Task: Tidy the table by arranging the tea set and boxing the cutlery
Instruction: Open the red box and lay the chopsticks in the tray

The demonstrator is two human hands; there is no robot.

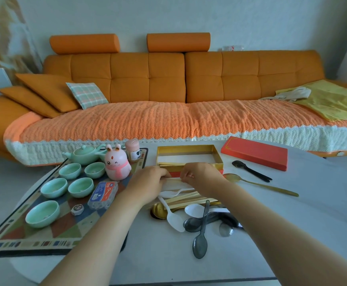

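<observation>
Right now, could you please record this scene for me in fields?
Box: open gold box, a few chopsticks inside.
Lid: red lid off, right of the box.
Hands: left hand and right hand pinch a thin white piece in front of the box.
Loose cutlery: spoon pile nearest the person; gold spoon and black spoon at right.
Tea set: teapot and five cups on the mat.

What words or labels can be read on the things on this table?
Nothing reads clearly.
Clear plastic box: blue-red label too blurred.
Small round tin: marks too small.
Pink jar: heart on label, no legible words.
Red lid: gold ornament, no readable words.
</observation>
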